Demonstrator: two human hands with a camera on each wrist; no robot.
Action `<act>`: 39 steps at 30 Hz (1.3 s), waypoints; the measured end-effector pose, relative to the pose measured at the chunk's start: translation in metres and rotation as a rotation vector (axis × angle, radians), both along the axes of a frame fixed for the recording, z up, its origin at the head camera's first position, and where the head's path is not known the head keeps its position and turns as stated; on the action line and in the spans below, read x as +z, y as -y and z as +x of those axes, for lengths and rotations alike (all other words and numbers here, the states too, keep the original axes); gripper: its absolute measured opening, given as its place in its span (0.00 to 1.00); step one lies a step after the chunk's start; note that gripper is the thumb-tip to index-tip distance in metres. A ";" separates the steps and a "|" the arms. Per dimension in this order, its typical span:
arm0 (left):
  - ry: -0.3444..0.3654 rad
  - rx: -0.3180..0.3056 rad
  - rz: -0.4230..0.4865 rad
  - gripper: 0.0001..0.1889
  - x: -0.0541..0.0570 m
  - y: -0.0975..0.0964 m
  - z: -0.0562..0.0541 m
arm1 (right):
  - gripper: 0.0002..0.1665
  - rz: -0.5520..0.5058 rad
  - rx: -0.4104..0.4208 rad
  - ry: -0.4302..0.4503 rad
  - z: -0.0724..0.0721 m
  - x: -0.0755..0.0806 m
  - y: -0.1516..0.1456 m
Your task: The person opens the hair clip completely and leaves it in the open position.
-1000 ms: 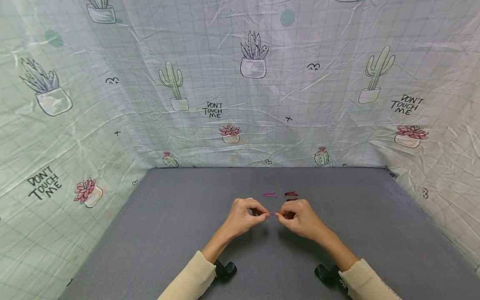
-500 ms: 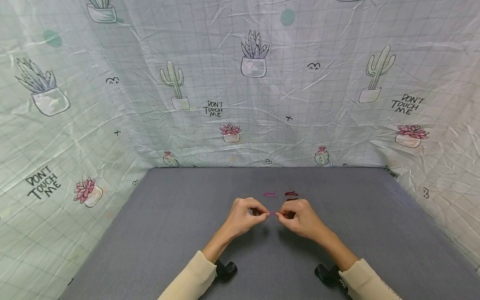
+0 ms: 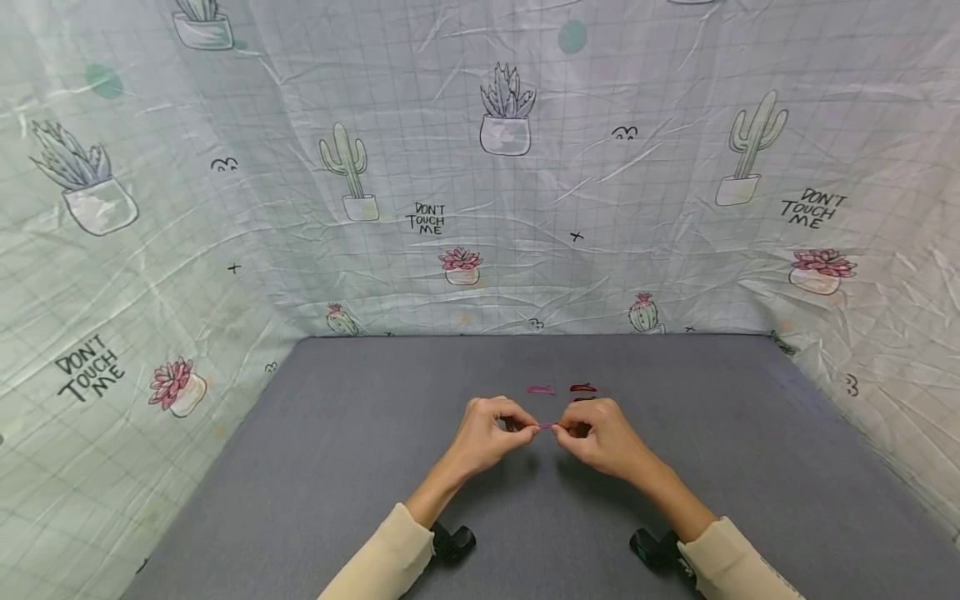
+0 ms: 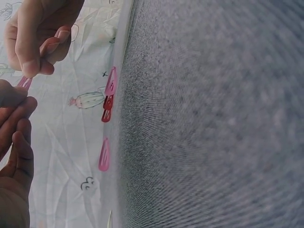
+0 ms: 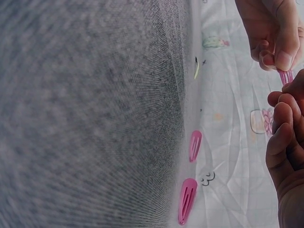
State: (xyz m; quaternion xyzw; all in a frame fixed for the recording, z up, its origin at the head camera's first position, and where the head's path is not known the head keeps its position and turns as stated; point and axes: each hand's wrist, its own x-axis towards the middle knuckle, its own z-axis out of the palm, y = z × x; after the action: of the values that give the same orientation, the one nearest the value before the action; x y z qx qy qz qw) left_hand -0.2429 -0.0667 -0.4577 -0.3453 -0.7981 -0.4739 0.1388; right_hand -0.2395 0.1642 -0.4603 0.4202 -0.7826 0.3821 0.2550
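A small pink snap hair clip (image 3: 546, 426) is held level above the table between both hands. My left hand (image 3: 486, 435) pinches one end of it between thumb and finger; my right hand (image 3: 600, 437) pinches the other end. Fingertips cover both ends, so only the middle of the clip (image 5: 286, 77) shows. Beyond the hands lie a pink clip (image 3: 540, 389) and a red clip (image 3: 582, 387). A second red clip (image 3: 583, 399) is partly hidden behind my right hand. Two pink clips, one nearer (image 5: 187, 202) and one farther (image 5: 195, 146), appear in the right wrist view.
A grey cloth-covered table (image 3: 360, 467) spreads beneath the hands. A patterned curtain (image 3: 405, 275) encloses the back and both sides. In the right wrist view a thin yellowish thing (image 5: 196, 68) lies by the table's far edge; its kind cannot be made out.
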 end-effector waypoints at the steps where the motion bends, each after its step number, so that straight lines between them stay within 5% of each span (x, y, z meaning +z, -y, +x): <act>1: 0.001 0.002 0.000 0.03 0.000 0.000 0.000 | 0.19 0.001 -0.002 0.000 0.000 0.000 0.000; 39: -0.021 0.025 0.020 0.04 -0.001 -0.003 0.001 | 0.18 0.004 -0.020 -0.011 0.002 0.004 0.001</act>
State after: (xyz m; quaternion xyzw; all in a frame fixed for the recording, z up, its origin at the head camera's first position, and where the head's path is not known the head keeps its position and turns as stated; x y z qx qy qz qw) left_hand -0.2417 -0.0642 -0.4585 -0.3389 -0.7961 -0.4763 0.1565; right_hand -0.2373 0.1631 -0.4561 0.4151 -0.7861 0.3754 0.2622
